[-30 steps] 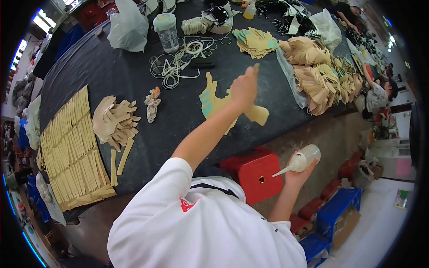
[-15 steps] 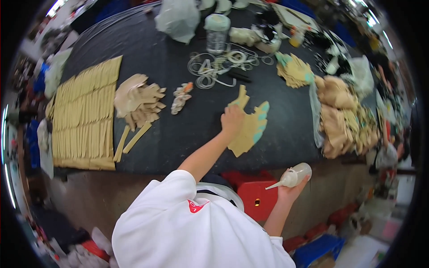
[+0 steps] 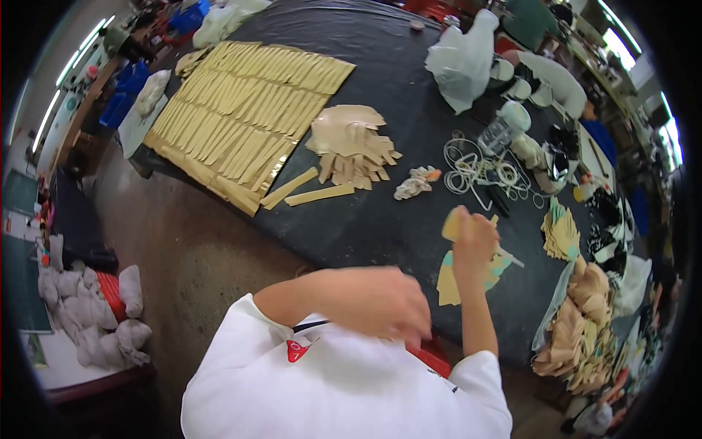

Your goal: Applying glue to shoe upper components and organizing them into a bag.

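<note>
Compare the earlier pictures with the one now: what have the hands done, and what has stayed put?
The left hand has left the flat piece on the table and drawn back to the chest, blurred. The right hand, which held a white bottle, now reaches over the table and its fingers grip a yellow cutout; the bottle is out of sight. The strips and cords lie as before.

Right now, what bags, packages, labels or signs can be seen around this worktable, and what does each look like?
Translucent white plastic bag: far side of the black table, bulging and crumpled.
Clear plastic jar: right of the bag, beside a tangle of white cords, ribbed and see-through.
Small red badge: on the person's white shirt, chest level.
No signs or screens show clearly.
</note>
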A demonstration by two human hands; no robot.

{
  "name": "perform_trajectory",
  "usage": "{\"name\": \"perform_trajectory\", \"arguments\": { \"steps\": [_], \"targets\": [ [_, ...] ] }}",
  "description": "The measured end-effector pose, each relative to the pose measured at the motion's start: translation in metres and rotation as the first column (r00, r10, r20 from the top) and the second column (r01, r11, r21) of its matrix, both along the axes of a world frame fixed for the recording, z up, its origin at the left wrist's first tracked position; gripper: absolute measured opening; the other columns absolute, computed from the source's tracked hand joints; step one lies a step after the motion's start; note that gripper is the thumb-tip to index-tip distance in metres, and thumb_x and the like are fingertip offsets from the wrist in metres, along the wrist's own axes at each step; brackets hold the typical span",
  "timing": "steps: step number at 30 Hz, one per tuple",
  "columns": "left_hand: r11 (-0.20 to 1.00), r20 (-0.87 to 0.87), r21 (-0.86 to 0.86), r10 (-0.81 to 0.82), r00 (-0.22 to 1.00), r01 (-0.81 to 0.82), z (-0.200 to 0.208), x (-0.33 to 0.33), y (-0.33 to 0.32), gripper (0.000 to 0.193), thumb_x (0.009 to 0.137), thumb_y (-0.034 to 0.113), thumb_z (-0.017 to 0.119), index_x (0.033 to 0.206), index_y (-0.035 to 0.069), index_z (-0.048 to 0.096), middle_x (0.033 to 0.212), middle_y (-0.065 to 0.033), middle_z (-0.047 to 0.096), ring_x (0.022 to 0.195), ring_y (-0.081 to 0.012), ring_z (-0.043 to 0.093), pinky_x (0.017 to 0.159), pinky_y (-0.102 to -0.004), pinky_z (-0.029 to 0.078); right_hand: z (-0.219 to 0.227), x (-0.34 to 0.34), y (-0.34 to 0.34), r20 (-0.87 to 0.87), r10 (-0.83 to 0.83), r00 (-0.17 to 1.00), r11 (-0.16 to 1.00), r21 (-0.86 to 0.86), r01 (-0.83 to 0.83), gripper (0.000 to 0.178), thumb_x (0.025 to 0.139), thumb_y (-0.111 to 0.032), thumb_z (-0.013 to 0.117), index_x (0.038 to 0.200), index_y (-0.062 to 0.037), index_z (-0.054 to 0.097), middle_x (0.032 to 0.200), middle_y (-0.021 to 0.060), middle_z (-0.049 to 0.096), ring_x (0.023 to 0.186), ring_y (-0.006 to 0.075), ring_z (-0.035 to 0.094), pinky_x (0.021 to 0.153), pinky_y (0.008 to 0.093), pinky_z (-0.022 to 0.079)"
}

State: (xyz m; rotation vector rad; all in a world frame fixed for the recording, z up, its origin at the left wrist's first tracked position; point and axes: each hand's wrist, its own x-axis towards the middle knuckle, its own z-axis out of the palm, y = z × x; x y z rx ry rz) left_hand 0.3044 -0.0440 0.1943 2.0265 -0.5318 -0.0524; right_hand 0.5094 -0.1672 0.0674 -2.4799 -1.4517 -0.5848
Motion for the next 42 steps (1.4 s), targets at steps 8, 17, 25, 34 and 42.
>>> {"name": "perform_trajectory", "arguments": {
  "steps": [8, 17, 25, 34, 42],
  "targets": [
    [0.730, 0.724, -0.398, -0.123, 0.679, 0.556, 0.091, -0.165, 0.024, 0.028, 0.091, 0.031, 0.050, 0.072, 0.011, 0.050, 0.074, -0.0015, 0.050, 0.070, -0.0183, 0.049, 0.058, -0.0340, 0.034, -0.161, -0.042, 0.070, 0.428, 0.631, 0.647, 0.176, -0.891, 0.418, 0.071, 0.038, 0.001, 0.079, 0.106, -0.0096, 0.066, 0.107, 0.0103, 0.056, 0.104, 0.0308, 0.046, 0.087, 0.0465, 0.032],
    [0.892, 0.708, -0.386, 0.125, 0.695, 0.234, 0.094, -0.394, 0.095, 0.016, 0.089, 0.020, 0.049, 0.079, 0.009, 0.053, 0.079, -0.0069, 0.052, 0.073, -0.0226, 0.049, 0.060, -0.0348, 0.037, -0.201, -0.031, 0.084, 0.555, -0.197, 0.808, 0.571, -0.605, 0.555, 0.029, 0.087, -0.012, 0.042, 0.112, -0.0062, 0.056, 0.107, 0.0086, 0.056, 0.109, 0.0260, 0.047, 0.103, 0.0404, 0.026],
    [0.966, 0.558, -0.255, 0.170, 0.812, -0.027, 0.091, -0.538, 0.189, 0.015, 0.088, 0.021, 0.051, 0.077, 0.011, 0.053, 0.078, -0.0033, 0.051, 0.072, -0.0182, 0.050, 0.057, -0.0299, 0.038, -0.058, -0.279, 0.283, -0.196, -0.015, 0.980, 0.834, -0.543, -0.096, 0.046, 0.074, -0.020, 0.069, 0.116, -0.0072, 0.053, 0.107, 0.0126, 0.054, 0.105, 0.0278, 0.051, 0.091, 0.0408, 0.039],
    [0.946, 0.647, -0.284, 0.069, 0.759, 0.156, 0.077, -0.657, 0.391, 0.017, 0.087, 0.015, 0.050, 0.071, 0.013, 0.052, 0.063, 0.0055, 0.045, 0.065, -0.0121, 0.048, 0.052, -0.0269, 0.032, -0.021, -0.423, 0.574, -0.744, 0.395, 0.538, 0.769, -0.053, -0.637, 0.038, 0.077, -0.013, 0.068, 0.112, -0.0042, 0.056, 0.101, 0.0127, 0.061, 0.089, 0.0239, 0.061, 0.071, 0.0347, 0.049],
    [0.959, 0.661, -0.257, 0.263, 0.702, -0.117, 0.062, -0.757, 0.573, 0.014, 0.091, 0.018, 0.050, 0.087, 0.010, 0.061, 0.096, -0.0105, 0.059, 0.088, -0.0235, 0.057, 0.067, -0.0335, 0.042, -0.025, -0.627, 0.900, -0.744, 0.644, 0.179, 0.328, 0.057, -0.943, 0.029, 0.081, -0.021, 0.063, 0.103, -0.0031, 0.061, 0.098, 0.0146, 0.062, 0.094, 0.0298, 0.059, 0.083, 0.0384, 0.046]
  ]
}}
